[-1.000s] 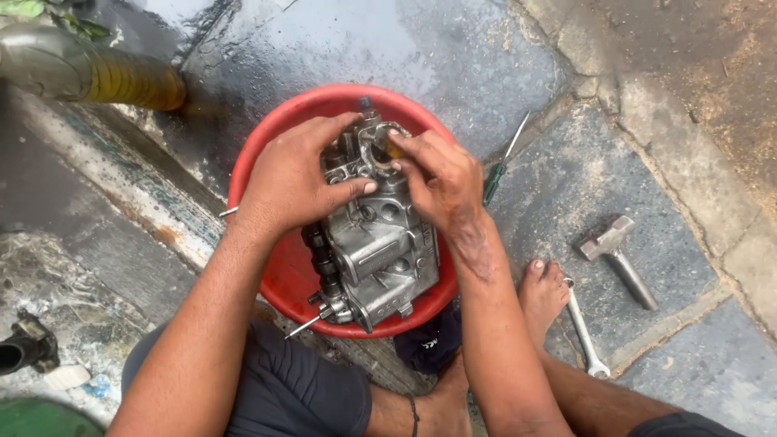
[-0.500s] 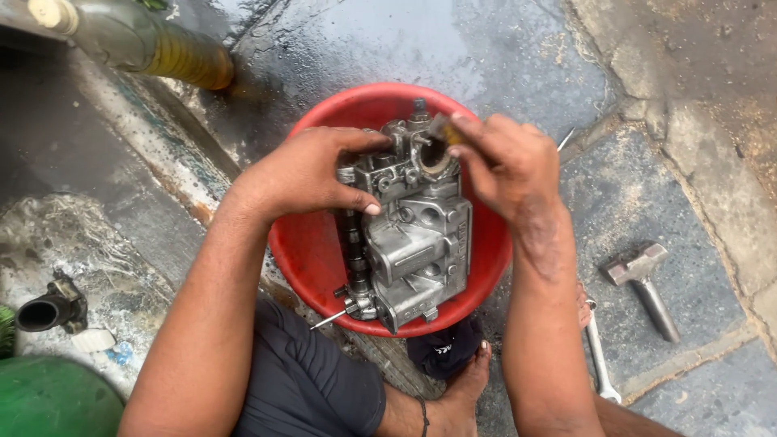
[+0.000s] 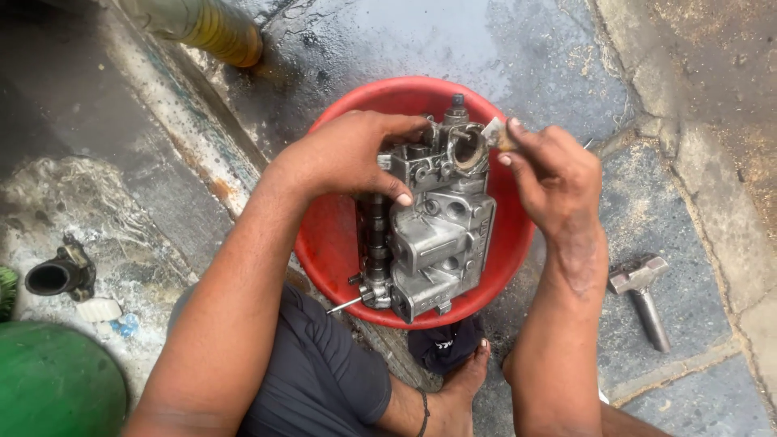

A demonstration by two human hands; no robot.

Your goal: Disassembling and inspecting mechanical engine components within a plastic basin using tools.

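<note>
Head-camera view, taken from left to right: at nine o'clock a short dark pipe stub [image 3: 55,277] lies on the stained concrete, with a green rounded container [image 3: 57,384] at about seven o'clock below it. Toward eleven o'clock a yellowish cylinder [image 3: 202,28] rests at the edge of the wet floor.

The left hand [image 3: 348,155] reaches in from seven o'clock and lies over the upper left part of a grey metal engine part [image 3: 433,235]; its fingers [image 3: 396,129] are curled closed round the casting's top, the thumb pressed flat against its side. The engine part stands upright in a red plastic basin [image 3: 332,243] at the centre, its lower end resting against the basin's six o'clock rim, and a thin metal rod [image 3: 346,304] pokes out at its lower left.

The right hand [image 3: 558,174] comes from five o'clock, its fingers pinched shut on a small brush-like tool [image 3: 498,133] whose pale tip touches the round opening at the top of the casting.

At six o'clock a bare foot [image 3: 465,380] sits just beside a dark cloth [image 3: 441,344]. At four o'clock a hammer [image 3: 643,291] lies on the stone paving, well apart from the basin.
</note>
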